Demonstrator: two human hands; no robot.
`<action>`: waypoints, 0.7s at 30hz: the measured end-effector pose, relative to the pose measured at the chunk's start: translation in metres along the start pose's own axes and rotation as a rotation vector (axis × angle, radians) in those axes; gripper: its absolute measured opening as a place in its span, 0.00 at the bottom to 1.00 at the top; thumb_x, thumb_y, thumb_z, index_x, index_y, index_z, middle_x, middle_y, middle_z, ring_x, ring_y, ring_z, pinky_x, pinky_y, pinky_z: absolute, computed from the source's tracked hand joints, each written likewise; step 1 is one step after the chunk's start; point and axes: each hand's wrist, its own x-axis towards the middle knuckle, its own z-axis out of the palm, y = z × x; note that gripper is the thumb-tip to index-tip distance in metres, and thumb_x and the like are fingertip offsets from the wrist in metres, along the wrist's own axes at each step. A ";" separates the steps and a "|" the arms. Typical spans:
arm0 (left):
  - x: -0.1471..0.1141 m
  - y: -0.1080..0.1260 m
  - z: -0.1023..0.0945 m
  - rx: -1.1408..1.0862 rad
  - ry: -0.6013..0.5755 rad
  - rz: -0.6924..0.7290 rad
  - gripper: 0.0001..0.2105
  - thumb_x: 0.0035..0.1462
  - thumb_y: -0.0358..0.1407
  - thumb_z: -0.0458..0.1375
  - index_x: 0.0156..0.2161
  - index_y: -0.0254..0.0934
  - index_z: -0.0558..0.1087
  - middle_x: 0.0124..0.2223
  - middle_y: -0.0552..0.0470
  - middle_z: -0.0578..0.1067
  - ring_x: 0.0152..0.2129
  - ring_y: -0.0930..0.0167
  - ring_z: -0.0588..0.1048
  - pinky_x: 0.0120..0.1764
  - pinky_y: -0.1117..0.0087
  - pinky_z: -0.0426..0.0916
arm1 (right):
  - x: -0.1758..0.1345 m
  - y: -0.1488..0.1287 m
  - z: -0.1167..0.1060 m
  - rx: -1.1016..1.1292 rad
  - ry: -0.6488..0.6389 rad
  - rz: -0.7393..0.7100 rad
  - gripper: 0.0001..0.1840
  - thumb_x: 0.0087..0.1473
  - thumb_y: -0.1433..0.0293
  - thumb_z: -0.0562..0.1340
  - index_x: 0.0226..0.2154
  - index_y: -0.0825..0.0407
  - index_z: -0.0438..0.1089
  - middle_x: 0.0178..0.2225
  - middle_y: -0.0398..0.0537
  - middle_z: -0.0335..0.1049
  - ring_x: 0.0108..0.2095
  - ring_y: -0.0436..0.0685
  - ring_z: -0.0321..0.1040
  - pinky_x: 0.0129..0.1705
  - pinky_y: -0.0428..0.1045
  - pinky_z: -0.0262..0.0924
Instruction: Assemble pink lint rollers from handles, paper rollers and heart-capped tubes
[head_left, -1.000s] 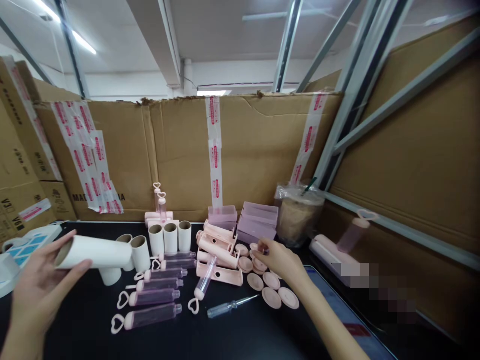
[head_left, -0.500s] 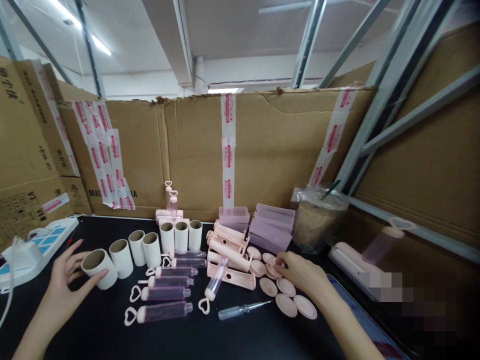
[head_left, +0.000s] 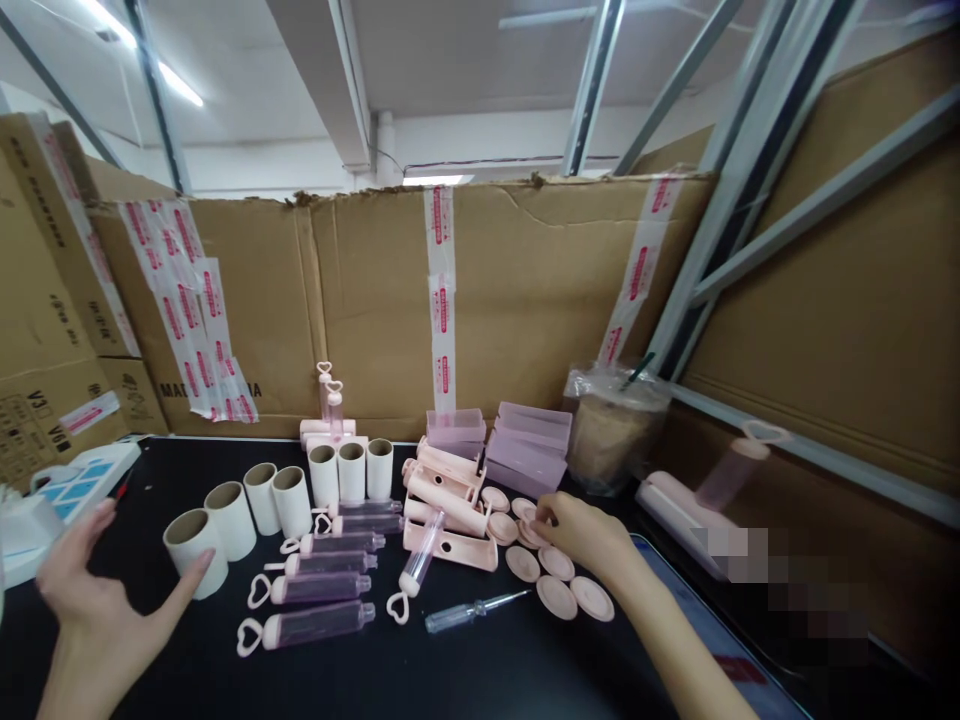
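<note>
My left hand is open at the left, fingers spread, its thumb in front of the nearest white cardboard tube. That tube stands upright at the near end of a curved row of several white tubes. On the right, my right hand reaches over a group of round pink discs, thumb and fingers pinched at the edge of one disc; the fingertips partly cover it. Between the hands lie several clear purple cylinders with heart-shaped pink handles and a pile of pink plastic housings.
A screwdriver lies in front of the housings. Purple boxes and a bagged drink cup stand behind. A power strip is at left, a tablet and an assembled pink dispenser at right. Cardboard walls enclose the table.
My left hand has let go of the nearest tube, its fingers spreading away to the left; the tube now stands upright beside the row. My right hand stays at the discs. The view has shifted slightly.
</note>
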 end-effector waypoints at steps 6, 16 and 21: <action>-0.026 0.112 0.076 0.056 -0.710 0.452 0.06 0.57 0.38 0.52 0.38 0.39 0.67 0.36 0.49 0.70 0.34 0.64 0.70 0.38 0.63 0.65 | 0.000 -0.004 0.001 -0.009 0.012 -0.004 0.12 0.49 0.62 0.56 0.25 0.49 0.73 0.29 0.51 0.75 0.32 0.64 0.73 0.26 0.48 0.54; -0.072 0.142 0.164 0.191 -0.860 0.445 0.11 0.50 0.37 0.55 0.36 0.31 0.71 0.40 0.36 0.69 0.39 0.54 0.67 0.41 0.53 0.61 | -0.048 -0.040 -0.026 0.116 0.147 -0.420 0.09 0.47 0.63 0.57 0.21 0.47 0.70 0.24 0.43 0.75 0.26 0.56 0.70 0.26 0.46 0.52; -0.065 0.148 0.158 0.140 -0.844 0.406 0.09 0.49 0.35 0.54 0.34 0.32 0.71 0.40 0.38 0.70 0.39 0.56 0.68 0.41 0.54 0.62 | -0.074 -0.072 -0.001 -0.093 -0.027 -0.650 0.10 0.39 0.68 0.61 0.29 0.48 0.75 0.26 0.50 0.77 0.28 0.62 0.72 0.27 0.48 0.55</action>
